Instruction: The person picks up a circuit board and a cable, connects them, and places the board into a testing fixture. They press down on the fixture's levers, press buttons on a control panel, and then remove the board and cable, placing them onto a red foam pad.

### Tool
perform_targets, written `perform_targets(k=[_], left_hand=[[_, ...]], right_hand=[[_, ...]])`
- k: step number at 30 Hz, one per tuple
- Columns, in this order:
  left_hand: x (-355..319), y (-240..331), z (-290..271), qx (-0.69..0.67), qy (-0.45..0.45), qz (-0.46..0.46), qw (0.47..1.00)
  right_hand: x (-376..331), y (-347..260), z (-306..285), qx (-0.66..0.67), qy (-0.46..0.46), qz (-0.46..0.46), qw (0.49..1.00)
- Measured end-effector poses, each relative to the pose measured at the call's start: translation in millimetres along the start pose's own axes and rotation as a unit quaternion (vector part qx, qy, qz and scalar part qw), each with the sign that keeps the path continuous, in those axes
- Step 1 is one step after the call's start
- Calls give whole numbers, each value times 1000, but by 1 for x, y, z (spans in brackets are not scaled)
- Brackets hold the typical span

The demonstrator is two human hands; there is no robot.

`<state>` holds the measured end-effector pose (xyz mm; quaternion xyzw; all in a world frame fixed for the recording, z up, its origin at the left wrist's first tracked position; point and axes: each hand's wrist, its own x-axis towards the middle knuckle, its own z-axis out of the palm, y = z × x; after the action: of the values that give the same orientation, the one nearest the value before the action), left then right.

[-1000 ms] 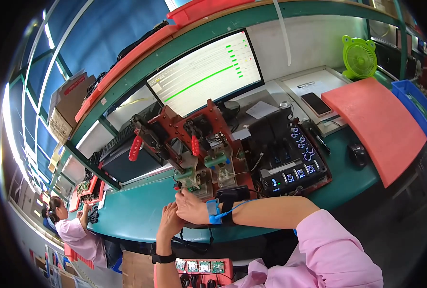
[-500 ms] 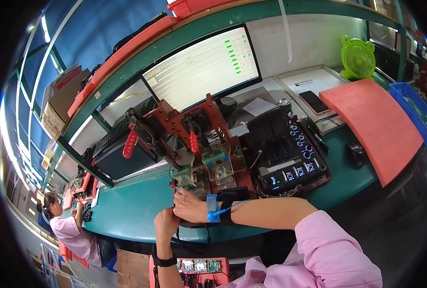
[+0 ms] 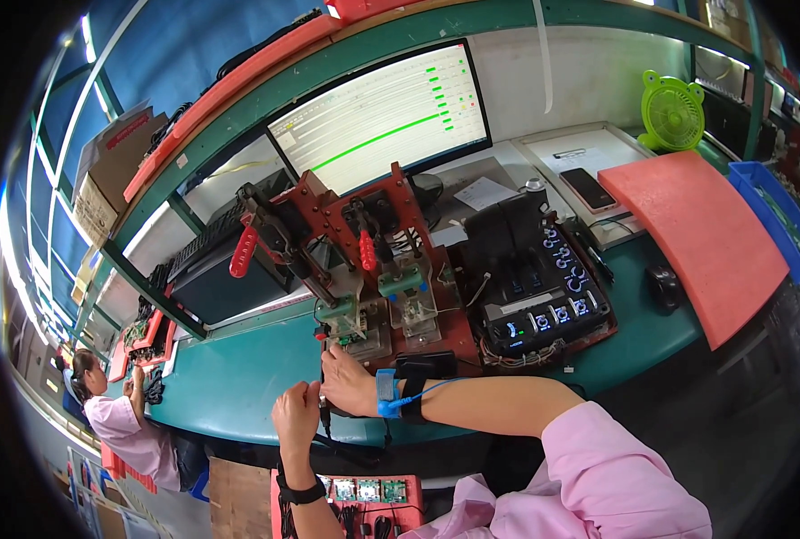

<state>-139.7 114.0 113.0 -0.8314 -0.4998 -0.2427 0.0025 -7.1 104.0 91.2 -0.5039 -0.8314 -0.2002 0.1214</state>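
My right hand (image 3: 350, 384), with a blue wrist strap (image 3: 387, 393) and its cord, is at the front left corner of a red test fixture (image 3: 458, 334). Its fingers are bent and their tips hidden. Just to its left, my left hand (image 3: 296, 415) is closed, knuckles up, with a black band on the wrist; what it holds, if anything, is hidden. A black cable (image 3: 325, 419) hangs between the hands. On the fixture stand two toggle clamps with red handles (image 3: 244, 251) (image 3: 367, 251). A circuit board (image 3: 355, 340) sits under the left clamp.
Right of the fixture stands a black control console (image 3: 544, 305) with lit knobs. Behind is a monitor (image 3: 382, 117). A mouse (image 3: 663, 287), pink foam sheet (image 3: 697, 234), phone (image 3: 589, 189) and green fan (image 3: 672, 112) lie farther right. Below, a red tray (image 3: 409, 516) holds boards. A co-worker (image 3: 135, 431) sits at left.
My hands have come apart; the left has shifted left and the right slightly left. More of the black cable shows between them. A long green bar has appeared on the monitor.
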Motion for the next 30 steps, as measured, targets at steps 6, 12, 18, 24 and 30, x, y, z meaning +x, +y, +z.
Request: perform_targets(k=[6, 12, 18, 24, 30], left_hand=[[-4, 9, -3, 14, 9, 3, 1000], [-11, 12, -1, -85, 61, 104, 989], [-24, 21, 4, -17, 35, 140, 989], [-33, 27, 2, 17, 37, 116, 992], [-26, 23, 3, 50, 4, 126, 991]], right_hand=[[-7, -5, 8, 2, 48, 10, 999], [-17, -8, -15, -15, 24, 12, 1000], [-32, -18, -23, -28, -10, 14, 999], [-40, -27, -16, 13, 30, 46, 998], [-43, -25, -22, 20, 27, 47, 998]])
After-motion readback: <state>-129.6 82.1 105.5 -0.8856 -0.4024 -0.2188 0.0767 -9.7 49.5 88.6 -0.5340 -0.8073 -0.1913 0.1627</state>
